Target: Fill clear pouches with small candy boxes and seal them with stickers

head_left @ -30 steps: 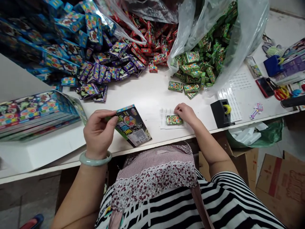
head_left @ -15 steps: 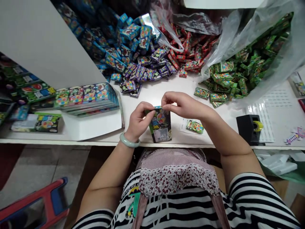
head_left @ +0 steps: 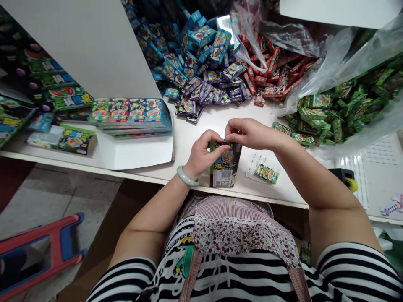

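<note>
A dark printed carton [head_left: 224, 170] stands upright near the table's front edge, with a pale label panel low on its face. My left hand [head_left: 206, 152] grips its upper left part, the thumb lying across the front near the top. Fingers of my right hand [head_left: 242, 133] are pinched together at the carton's top right edge, and they hide part of that edge. To the right lies a small green packet [head_left: 267, 173] on a slip of printed paper [head_left: 252, 164].
Behind my hands are heaps of blue boxes [head_left: 201, 37], purple packets [head_left: 217, 90], red boxes [head_left: 277, 75] and green packets [head_left: 317, 113] in clear plastic. An open white tray [head_left: 141, 153] holds stacked cartons [head_left: 132, 112] at left. A tape dispenser [head_left: 343, 176] sits beyond my right forearm.
The view has swung left, so things appear shifted to the right. My left thumb now reaches farther across the carton's front, while my right fingers remain at its top edge.
</note>
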`<act>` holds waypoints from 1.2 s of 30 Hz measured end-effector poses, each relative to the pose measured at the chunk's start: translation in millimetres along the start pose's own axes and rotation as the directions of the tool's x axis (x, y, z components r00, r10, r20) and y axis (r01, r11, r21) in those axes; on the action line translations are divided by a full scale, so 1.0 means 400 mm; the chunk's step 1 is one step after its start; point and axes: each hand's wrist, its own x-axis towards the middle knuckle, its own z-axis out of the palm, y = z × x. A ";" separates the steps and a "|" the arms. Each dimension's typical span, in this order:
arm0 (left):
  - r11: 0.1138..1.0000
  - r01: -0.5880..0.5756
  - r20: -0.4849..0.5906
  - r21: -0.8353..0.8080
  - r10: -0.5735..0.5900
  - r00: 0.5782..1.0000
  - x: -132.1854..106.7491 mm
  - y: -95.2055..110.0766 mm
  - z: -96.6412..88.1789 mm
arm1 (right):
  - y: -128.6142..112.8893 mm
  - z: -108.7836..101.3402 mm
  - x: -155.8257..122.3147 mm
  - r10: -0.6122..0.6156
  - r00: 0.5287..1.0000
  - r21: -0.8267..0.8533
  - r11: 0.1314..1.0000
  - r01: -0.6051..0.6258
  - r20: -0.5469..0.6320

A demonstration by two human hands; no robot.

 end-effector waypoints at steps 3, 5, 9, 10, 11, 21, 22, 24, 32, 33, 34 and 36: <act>1.000 0.015 -0.019 0.024 -0.014 1.000 -0.002 -0.003 0.006 | 0.003 -0.002 0.001 0.014 1.000 0.023 1.000 -0.014 0.007; 0.999 0.033 -0.038 0.019 -0.032 0.999 -0.003 -0.005 0.008 | 0.009 -0.003 0.004 0.019 1.000 0.074 0.997 -0.019 0.012; 0.987 0.133 -0.033 -0.091 -0.136 0.990 -0.023 -0.015 0.009 | 0.042 0.001 0.010 0.090 0.993 0.365 0.925 -0.110 0.070; 0.974 0.181 0.001 -0.137 -0.183 0.983 -0.034 -0.017 0.009 | 0.055 0.004 0.008 0.117 0.987 0.445 0.882 -0.155 0.112; 0.955 0.236 0.059 -0.181 -0.229 0.972 -0.049 -0.019 0.009 | 0.068 0.008 0.005 0.143 0.976 0.513 0.833 -0.207 0.162; 0.977 0.170 0.024 -0.126 -0.168 0.986 -0.126 0.054 -0.137 | 0.114 0.047 -0.098 0.147 0.983 0.701 0.689 -0.182 0.111; 0.997 0.074 -0.093 -0.001 -0.074 0.993 -0.109 0.064 -0.191 | 0.117 0.043 -0.116 0.174 0.984 0.704 0.703 -0.106 -0.025; 0.944 -0.053 -0.294 0.325 0.154 0.943 -0.064 0.069 -0.314 | 0.131 0.039 -0.155 0.250 0.929 0.693 0.721 0.010 -0.274; 0.521 -0.035 0.012 0.853 0.047 0.999 0.032 -0.106 -0.531 | 0.222 0.164 -0.283 0.373 0.854 0.647 0.761 -0.058 -0.363; 0.507 -0.019 0.028 0.862 -0.010 1.000 0.026 -0.124 -0.524 | 0.232 0.183 -0.300 0.388 0.850 0.648 0.758 -0.074 -0.356; 0.498 -0.010 0.042 0.867 -0.053 0.998 0.019 -0.136 -0.516 | 0.243 0.197 -0.318 0.406 0.842 0.649 0.755 -0.091 -0.354; 0.477 -0.007 0.062 0.879 -0.100 0.993 0.005 -0.144 -0.507 | 0.272 0.212 -0.356 0.449 0.812 0.636 0.761 -0.129 -0.373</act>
